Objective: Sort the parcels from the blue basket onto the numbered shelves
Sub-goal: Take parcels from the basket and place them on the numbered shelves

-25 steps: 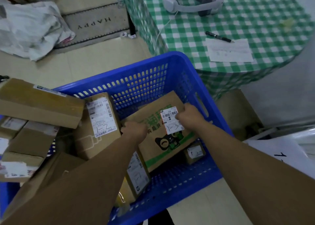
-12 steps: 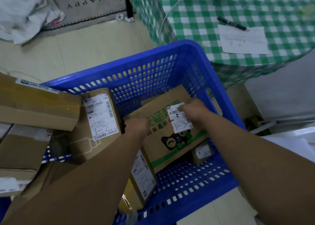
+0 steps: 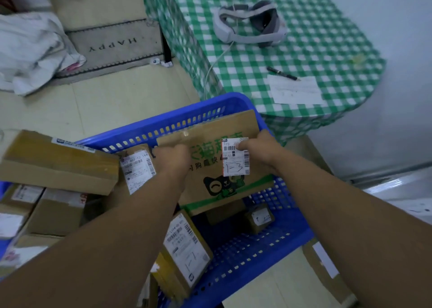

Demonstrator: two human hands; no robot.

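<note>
Both hands on one parcel — a flat brown cardboard box printed with green characters and a black cat face (image 3: 217, 167). Left hand (image 3: 174, 157) clenched over its upper left edge; right hand (image 3: 259, 147) grips the upper right corner, fingertips (image 3: 240, 146) pressed on a white shipping label handwritten "1-3" (image 3: 235, 157). The box is tilted, top edge level with the far rim of the blue perforated plastic basket (image 3: 257, 256), bottom edge clear of the basket floor.

Inside the basket, below the held box: a small brown carton with a white label (image 3: 259, 217), and a brown box with a barcode label (image 3: 185, 247) leaning near the front left. Another labelled brown box (image 3: 138, 170) stands against the basket's left side, just beside the left forearm. More cardboard boxes piled to the left of the basket — the top one a long brown carton (image 3: 58, 163).

Beyond the basket, a table under green-and-white checked cloth (image 3: 315, 39) carries a white headset (image 3: 250, 22), a black pen (image 3: 282, 73) and a white paper sheet (image 3: 295, 90).
</note>
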